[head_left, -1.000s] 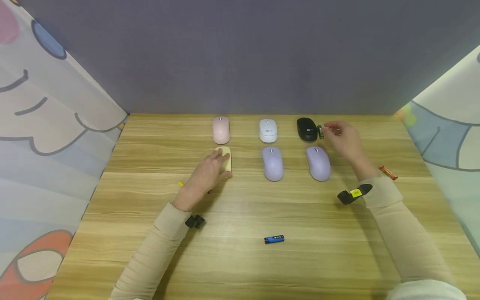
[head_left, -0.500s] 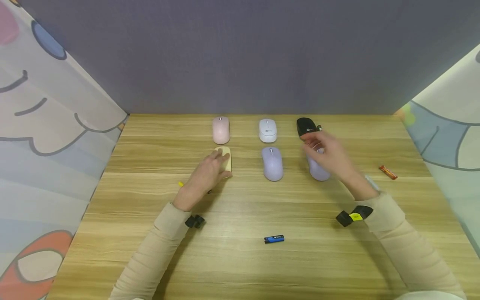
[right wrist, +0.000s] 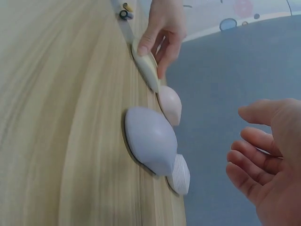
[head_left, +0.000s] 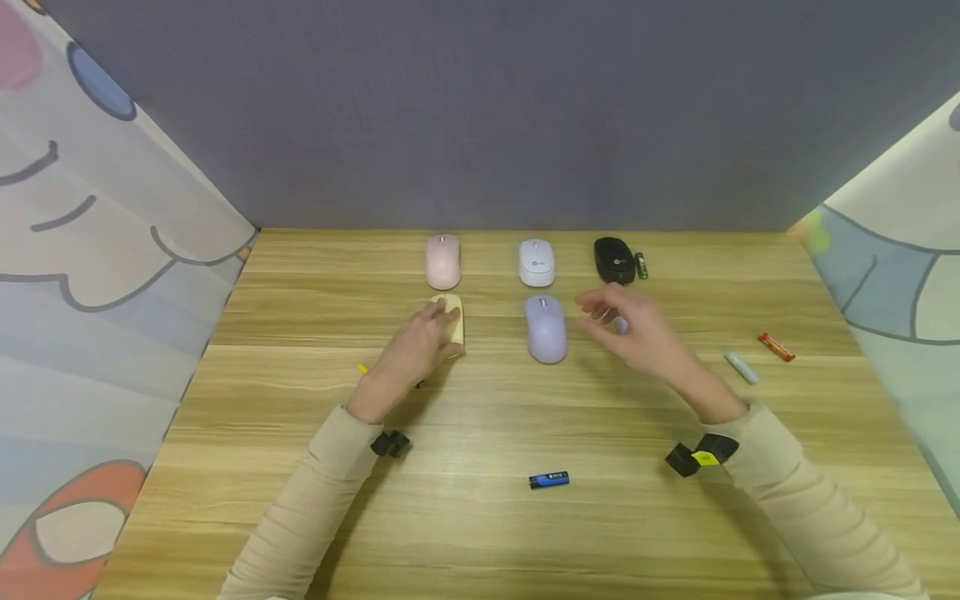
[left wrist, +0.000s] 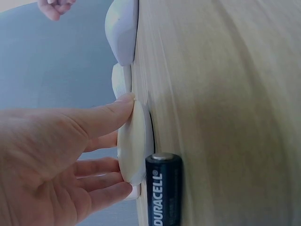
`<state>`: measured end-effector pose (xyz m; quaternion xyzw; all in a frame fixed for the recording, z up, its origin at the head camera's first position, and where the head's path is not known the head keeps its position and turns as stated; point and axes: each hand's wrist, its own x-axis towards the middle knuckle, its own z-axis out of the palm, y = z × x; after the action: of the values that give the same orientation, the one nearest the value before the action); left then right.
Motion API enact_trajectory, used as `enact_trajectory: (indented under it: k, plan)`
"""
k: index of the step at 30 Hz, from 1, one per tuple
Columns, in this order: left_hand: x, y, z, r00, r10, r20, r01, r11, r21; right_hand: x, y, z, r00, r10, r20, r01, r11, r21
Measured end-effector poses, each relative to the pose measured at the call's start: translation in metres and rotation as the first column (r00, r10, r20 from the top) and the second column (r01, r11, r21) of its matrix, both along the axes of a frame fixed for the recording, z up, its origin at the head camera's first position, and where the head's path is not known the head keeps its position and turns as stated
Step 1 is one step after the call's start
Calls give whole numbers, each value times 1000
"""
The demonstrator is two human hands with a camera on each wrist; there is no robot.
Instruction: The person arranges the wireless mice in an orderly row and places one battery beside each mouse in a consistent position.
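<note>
Using the lavender mouse (head_left: 546,330) as the landmark, the yellow mouse (left wrist: 134,143) lies flat to its left, near but apart. The left hand (head_left: 407,354) holds it there, thumb at 1 edge and fingers against the opposite edge. The right hand (head_left: 639,337) hangs raised just right of the landmark, its thumb well clear of its loosely bent fingers, with nothing between them. Under that hand a lavender patch (head_left: 622,326) shows; it is probably another mouse, though the hand covers too much to be sure.

I judge the yellow mouse light and stiff, its shell smooth enough to slide under a lopsided push. It is low and thin, so its 2 long edges give the surest hold; pressing on top risks clicking the buttons. The lavender mouse looks just as rigid but taller and domed: its flanks should offer more room for thumb and fingers, while its rounded crown could slip. Neither seems fragile. Farther left of the landmark, a dark battery (left wrist: 163,195) sits close beside the yellow mouse, round and likely to roll if nudged.
</note>
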<state>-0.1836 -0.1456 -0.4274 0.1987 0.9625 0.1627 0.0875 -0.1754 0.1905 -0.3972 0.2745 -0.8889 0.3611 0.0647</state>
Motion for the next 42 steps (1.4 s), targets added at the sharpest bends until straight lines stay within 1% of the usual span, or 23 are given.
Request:
enact_trajectory:
  k: [4,8,12,17,21,29,32,36,38,42]
  plan:
    - [0,0,-1,1000,-2,0,2,1000,2,6,-5,-2,997,69,-26,-70,997,-16]
    - [0,0,-1,1000,0,0,0,1000,5,14,-9,-5,990,140,-8,-140,990,-33]
    - [-1,0,-1,1000,4,8,-4,1000,8,22,-14,-6,977,213,1,-213,976,-37]
    - [0,0,0,1000,1,3,-1,1000,7,34,-19,-7,957,287,35,-287,958,-3]
    - [0,-1,0,1000,-6,-11,6,1000,14,41,-23,-9,934,350,64,-352,936,18]
    - [0,-1,1,1000,-3,-15,4,1000,20,53,-27,-19,871,486,77,-491,868,77]
    - [0,-1,1,1000,-4,-15,5,1000,24,58,-29,-22,851,512,118,-523,846,100]
    - [0,-1,0,1000,-7,-21,7,1000,26,64,-31,-23,831,527,176,-552,819,154]
    - [0,-1,0,1000,-9,-26,9,1000,24,67,-32,-24,820,538,194,-568,806,165]
    - [0,-1,0,999,-10,-30,11,1000,18,71,-35,-26,803,559,204,-592,785,182]
